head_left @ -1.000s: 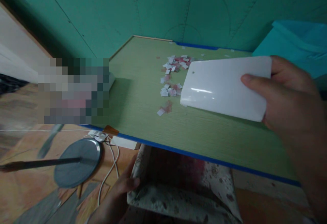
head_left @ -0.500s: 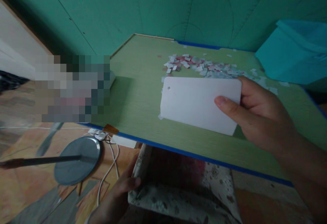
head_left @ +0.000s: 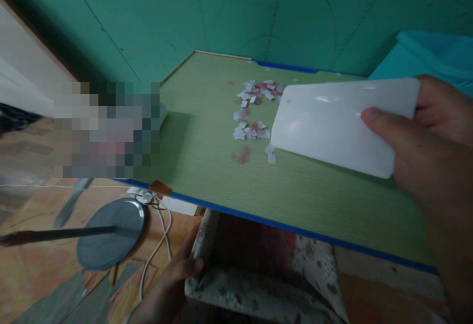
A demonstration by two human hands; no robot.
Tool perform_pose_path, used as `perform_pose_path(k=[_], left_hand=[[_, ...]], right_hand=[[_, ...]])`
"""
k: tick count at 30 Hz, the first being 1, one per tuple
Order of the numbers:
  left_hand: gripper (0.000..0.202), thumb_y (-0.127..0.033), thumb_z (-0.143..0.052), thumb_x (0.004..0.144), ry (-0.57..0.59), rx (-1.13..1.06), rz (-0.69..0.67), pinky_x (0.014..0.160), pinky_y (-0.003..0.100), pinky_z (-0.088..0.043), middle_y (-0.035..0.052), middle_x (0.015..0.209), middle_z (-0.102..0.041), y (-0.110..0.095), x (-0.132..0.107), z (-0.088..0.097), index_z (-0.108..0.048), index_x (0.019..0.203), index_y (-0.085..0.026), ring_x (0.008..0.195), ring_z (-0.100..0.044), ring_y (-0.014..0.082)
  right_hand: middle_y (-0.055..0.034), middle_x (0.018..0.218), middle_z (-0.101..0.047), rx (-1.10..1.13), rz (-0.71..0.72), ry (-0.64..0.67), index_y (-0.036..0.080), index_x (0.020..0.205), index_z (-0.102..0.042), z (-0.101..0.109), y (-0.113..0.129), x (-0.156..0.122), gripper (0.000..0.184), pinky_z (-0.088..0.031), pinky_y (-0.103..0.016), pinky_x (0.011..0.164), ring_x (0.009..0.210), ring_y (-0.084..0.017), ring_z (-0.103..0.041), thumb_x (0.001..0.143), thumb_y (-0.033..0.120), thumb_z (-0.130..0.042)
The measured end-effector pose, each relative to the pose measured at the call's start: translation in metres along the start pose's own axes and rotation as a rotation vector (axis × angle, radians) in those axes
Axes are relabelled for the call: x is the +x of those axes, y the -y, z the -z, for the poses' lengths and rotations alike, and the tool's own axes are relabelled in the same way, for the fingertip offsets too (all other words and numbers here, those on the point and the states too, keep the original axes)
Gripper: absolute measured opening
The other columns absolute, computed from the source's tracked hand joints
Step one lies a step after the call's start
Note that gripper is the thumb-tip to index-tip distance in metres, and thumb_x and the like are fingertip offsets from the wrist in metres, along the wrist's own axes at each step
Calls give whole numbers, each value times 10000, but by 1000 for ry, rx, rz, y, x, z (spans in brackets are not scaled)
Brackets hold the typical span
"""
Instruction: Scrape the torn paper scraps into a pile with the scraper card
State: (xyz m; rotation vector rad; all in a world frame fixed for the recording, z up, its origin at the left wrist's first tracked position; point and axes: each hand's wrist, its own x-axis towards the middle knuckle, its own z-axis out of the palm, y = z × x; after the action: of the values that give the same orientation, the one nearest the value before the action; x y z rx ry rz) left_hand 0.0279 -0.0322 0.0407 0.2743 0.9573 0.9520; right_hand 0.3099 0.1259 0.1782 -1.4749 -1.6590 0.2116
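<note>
My right hand (head_left: 432, 151) grips a white flat plastic card (head_left: 340, 124) by its right end, thumb on top, and holds it tilted above the green table (head_left: 207, 166). Just past the card's left edge lie several small white and pink paper scraps (head_left: 253, 112). My left hand (head_left: 173, 279) is below the table's front edge, its fingers closed on the left rim of a floral-patterned cloth bag (head_left: 266, 279) held open under the blue edge.
A teal wall backs the table. A turquoise bag (head_left: 439, 55) sits at the far right. On the floor to the left stand a round grey lamp base (head_left: 111, 233) with a dark rod and a white cable (head_left: 158, 245). A blurred-out patch covers the table's left corner.
My right hand first moved the card left and down over the nearer scraps, then drew it back right and up. Two scraps now lie nearer the card's corner. My left hand stayed put.
</note>
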Motion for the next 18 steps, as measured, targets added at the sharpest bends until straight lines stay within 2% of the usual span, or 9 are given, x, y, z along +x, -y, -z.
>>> perform_pose_path(k=[3,6,9,14,16,18], left_hand=[[568,-214,-527,698,13,1,4,931,329,-386,-72,1132,-663,0,0,-2,-461,1248,-341,1182,-452,244],[573,-196,-505,720,26,-21,-4,925,337,-393,-75,1149,-653,0,0,-1,-432,1264,-360,1174,-463,242],[587,-197,-515,715,26,-14,-4,918,334,-400,-75,1155,-650,1,1,1,-421,1272,-357,1173,-465,243],[577,-199,-485,735,-12,1,6,924,309,-391,-89,1165,-642,4,2,4,-401,1286,-350,1178,-457,221],[577,-203,-491,726,-2,-3,7,922,310,-391,-87,1154,-650,5,2,5,-414,1278,-352,1160,-478,223],[570,-215,-522,703,7,10,2,914,319,-401,-73,1105,-679,5,3,7,-454,1254,-340,1121,-516,237]], right_hand=[[54,745,-571,12,-11,-39,242,913,-595,-1,-1,0,193,-367,-256,522,645,-80,-492,753,341,-553],[41,755,-571,41,-22,4,220,892,-588,-2,-2,1,177,-361,-255,511,630,-83,-489,752,322,-550],[34,679,-537,-108,-34,41,189,803,-573,0,-2,5,164,-302,-248,477,573,-75,-455,745,340,-542],[33,680,-501,-389,-121,-102,187,747,-545,12,-4,18,123,-267,-278,506,592,-78,-426,740,305,-512],[31,722,-515,-390,-134,-156,196,783,-557,16,-5,21,129,-286,-289,519,636,-96,-453,733,307,-514],[37,736,-541,-262,-140,-142,208,815,-573,16,-6,20,138,-309,-282,518,649,-102,-482,727,299,-519]])
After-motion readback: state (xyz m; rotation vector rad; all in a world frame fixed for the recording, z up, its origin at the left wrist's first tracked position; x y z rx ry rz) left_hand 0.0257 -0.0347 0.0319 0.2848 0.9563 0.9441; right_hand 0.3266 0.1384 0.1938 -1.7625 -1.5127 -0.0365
